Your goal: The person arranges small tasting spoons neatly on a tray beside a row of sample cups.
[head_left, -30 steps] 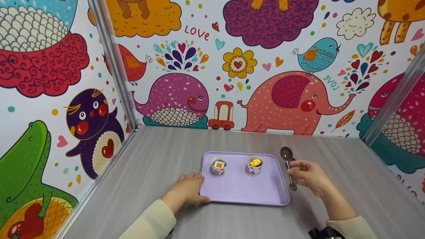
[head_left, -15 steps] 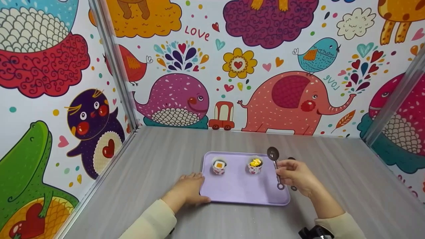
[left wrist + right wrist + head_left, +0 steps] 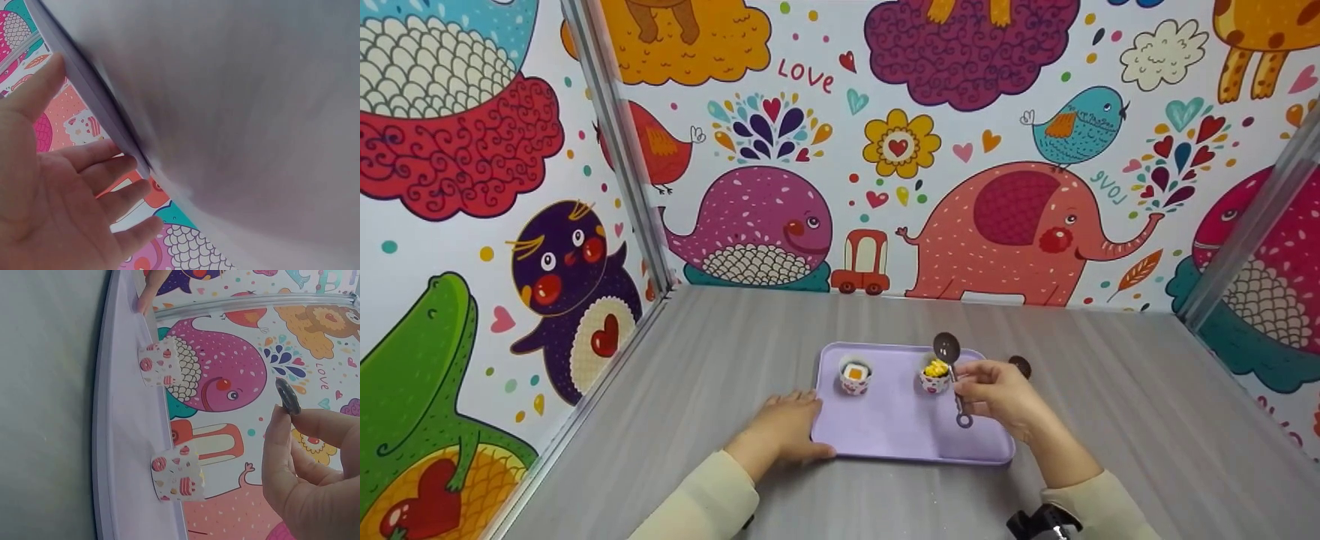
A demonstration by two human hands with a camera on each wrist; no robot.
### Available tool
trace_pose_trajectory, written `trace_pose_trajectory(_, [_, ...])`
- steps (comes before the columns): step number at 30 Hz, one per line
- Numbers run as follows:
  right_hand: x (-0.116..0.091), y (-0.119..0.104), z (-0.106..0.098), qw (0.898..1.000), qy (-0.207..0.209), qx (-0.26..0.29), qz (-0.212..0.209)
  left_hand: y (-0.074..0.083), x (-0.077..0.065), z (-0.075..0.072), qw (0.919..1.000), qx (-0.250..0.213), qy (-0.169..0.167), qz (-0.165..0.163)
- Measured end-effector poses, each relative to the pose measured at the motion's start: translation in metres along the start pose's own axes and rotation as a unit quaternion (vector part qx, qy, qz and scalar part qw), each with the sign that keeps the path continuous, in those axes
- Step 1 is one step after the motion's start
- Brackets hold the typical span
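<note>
My right hand [image 3: 1001,394] pinches a dark spoon [image 3: 946,346] by its handle between thumb and fingers, above the right part of a lilac tray [image 3: 885,439]. The spoon's bowl is beside a patterned paper cup [image 3: 934,385] with yellow pieces in it. A second patterned cup [image 3: 855,385], holding a white piece with an orange square on it, stands at the tray's left. My left hand [image 3: 784,427] rests against the tray's left edge. In the left wrist view, its extended thumb and fingers touch the tray rim [image 3: 95,101]. The right wrist view shows only the spoon handle's end [image 3: 288,396].
Another dark spoon [image 3: 1020,366] lies on the grey table [image 3: 720,352] just right of the tray, its lower part hidden behind my right hand. Printed walls with cartoon animals [image 3: 765,217] enclose the table at the back and sides.
My right hand has carried the spoon leftward from beside the tray to over its right part, uncovering the second spoon's bowl. The left hand, tray and cups stay in place.
</note>
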State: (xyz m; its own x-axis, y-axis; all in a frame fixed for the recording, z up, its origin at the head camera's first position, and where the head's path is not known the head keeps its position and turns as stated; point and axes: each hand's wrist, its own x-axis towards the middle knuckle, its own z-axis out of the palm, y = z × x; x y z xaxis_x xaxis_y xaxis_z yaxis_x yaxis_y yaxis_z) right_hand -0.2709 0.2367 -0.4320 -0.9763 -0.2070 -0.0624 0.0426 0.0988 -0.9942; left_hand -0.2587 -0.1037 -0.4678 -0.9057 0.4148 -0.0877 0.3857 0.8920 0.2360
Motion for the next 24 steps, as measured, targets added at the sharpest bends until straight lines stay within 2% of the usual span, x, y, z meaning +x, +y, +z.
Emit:
trace_pose_trajectory(10, [0.012, 0.008, 0.023, 0.999, -0.024, 0.025, 0.013, 0.0, -0.002, 0.0, 1.0, 0.004, 0.004, 0.006])
trace_pose_trajectory(24, [0.025, 0.022, 0.042, 0.999, -0.024, 0.027, 0.027, 0.001, -0.003, -0.001, 1.0, 0.001, 0.0, 0.004])
